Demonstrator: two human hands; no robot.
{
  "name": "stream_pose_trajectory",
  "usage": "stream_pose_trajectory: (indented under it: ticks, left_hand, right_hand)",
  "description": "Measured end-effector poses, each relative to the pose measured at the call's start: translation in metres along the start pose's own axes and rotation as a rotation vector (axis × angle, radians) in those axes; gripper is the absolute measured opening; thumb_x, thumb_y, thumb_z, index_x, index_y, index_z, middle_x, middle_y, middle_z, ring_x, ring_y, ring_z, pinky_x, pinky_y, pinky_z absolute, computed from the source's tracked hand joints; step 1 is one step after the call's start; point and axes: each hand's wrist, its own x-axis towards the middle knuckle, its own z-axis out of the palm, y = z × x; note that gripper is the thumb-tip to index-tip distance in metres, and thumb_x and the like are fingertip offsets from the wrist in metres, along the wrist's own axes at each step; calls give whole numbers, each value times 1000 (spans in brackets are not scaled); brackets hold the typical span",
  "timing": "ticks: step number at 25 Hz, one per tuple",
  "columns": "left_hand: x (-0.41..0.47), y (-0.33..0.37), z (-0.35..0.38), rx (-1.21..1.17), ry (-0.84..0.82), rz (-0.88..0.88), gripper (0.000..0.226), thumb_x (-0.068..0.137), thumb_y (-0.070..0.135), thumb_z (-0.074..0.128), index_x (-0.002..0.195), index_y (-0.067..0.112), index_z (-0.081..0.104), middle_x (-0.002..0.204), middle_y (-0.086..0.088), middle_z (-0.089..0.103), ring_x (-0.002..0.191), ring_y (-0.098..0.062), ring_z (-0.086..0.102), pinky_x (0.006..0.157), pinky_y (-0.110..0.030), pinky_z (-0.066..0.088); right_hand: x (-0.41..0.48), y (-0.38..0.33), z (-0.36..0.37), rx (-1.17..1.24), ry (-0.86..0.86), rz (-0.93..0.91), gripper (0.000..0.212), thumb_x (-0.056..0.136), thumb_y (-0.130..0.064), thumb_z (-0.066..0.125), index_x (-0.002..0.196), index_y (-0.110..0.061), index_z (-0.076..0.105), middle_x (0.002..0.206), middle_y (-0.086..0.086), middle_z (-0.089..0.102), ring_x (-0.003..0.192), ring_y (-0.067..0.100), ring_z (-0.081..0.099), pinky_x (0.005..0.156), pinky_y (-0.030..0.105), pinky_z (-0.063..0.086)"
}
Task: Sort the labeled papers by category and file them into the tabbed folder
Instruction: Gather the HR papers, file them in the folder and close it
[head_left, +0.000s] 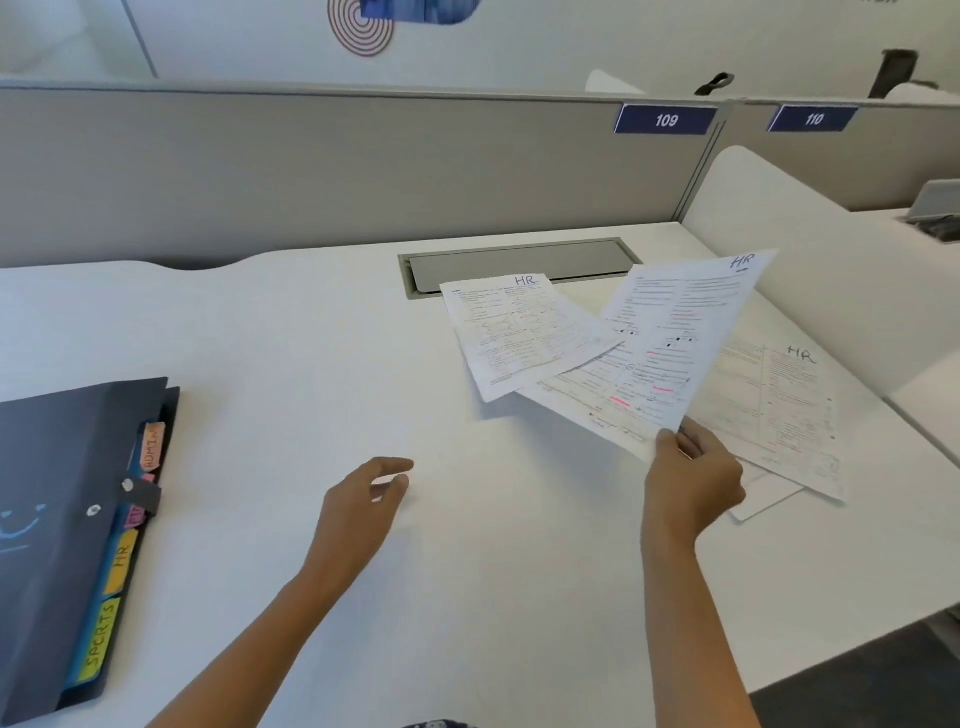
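Fingers (670, 452) of our right hand (693, 488) pinch two printed papers (670, 353), each labeled HR; a third HR paper (779, 415) lies just beside them. Our left hand (363, 509) is relaxed, holding nothing. One dark tabbed folder (62, 519) lies far left.

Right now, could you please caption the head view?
Right hand holds fanned HR papers above the desk; left hand hovers open; tabbed folder lies left.

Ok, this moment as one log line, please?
right hand: holds HR papers | left hand: open | HR sheet: on desk | folder: at left, untouched
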Motion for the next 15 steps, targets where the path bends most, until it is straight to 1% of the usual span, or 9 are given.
stream_pose_trajectory:
  ticks: [1,3,5,6,7,9,11,13,15]
  left_hand:
    - [3,4,-1,-32,-13,-11,20,95,24,53,108,30,66,110,22,63,93,2,62,73,-9,42]
    - [9,10,-2,-102,-38,-18,20,94,26,54,108,31,66,112,21,65,95,-3,65,81,-20,50]
    - [14,14,-3,-210,-72,-34,19,94,25,55,107,30,67,113,15,67,97,-7,67,86,-29,54]
    - [15,16,-3,-258,-89,-43,18,95,24,54,107,28,67,112,12,67,98,-8,67,86,-30,55]
    - [16,17,-3,-293,-102,-49,18,95,25,53,107,27,67,113,10,67,98,-9,68,85,-29,55]
    - [17,20,-3,-346,-126,-69,20,97,27,51,109,25,66,115,8,67,97,-9,68,83,-28,55]
    - [18,24,-3,-380,-157,-101,27,97,33,48,117,21,63,118,7,66,99,-11,68,84,-28,55]
    - [18,29,-4,-384,-202,-118,39,96,44,45,124,21,58,121,8,64,101,-12,67,85,-29,55]
    - [18,35,-6,-391,-258,-111,52,90,57,40,129,24,51,123,9,61,104,-14,66,87,-32,55]
  right_hand:
    - [-7,-2,-4,21,-6,2,27,88,1,57,111,-4,70,101,8,72,72,2,58,61,-13,28]
    - [-17,-4,-13,60,-18,3,26,88,-2,59,110,-8,71,101,4,72,65,-7,58,62,-10,36]
    - [-21,-4,-25,68,-29,-4,25,87,-5,60,108,-12,71,99,1,73,62,-15,60,71,0,45]
    - [-23,-3,-30,61,-39,-1,24,87,-6,61,107,-13,72,98,0,73,63,-20,58,75,5,46]
    - [-25,-2,-35,64,-51,14,24,87,-7,61,107,-14,72,97,-2,73,64,-20,59,73,8,45]
    - [-28,2,-43,89,-70,58,23,87,-7,63,108,-15,71,97,-3,73,71,-10,62,67,9,40]
    - [-31,7,-47,108,-95,90,22,87,-8,65,107,-16,71,98,-2,72,81,2,64,66,12,42]
    - [-33,12,-47,143,-139,129,21,87,-8,66,104,-19,72,96,-2,73,87,11,66,71,18,47]
    - [-35,16,-43,175,-221,173,23,85,-7,67,102,-22,72,93,-5,72,91,13,67,80,28,52]
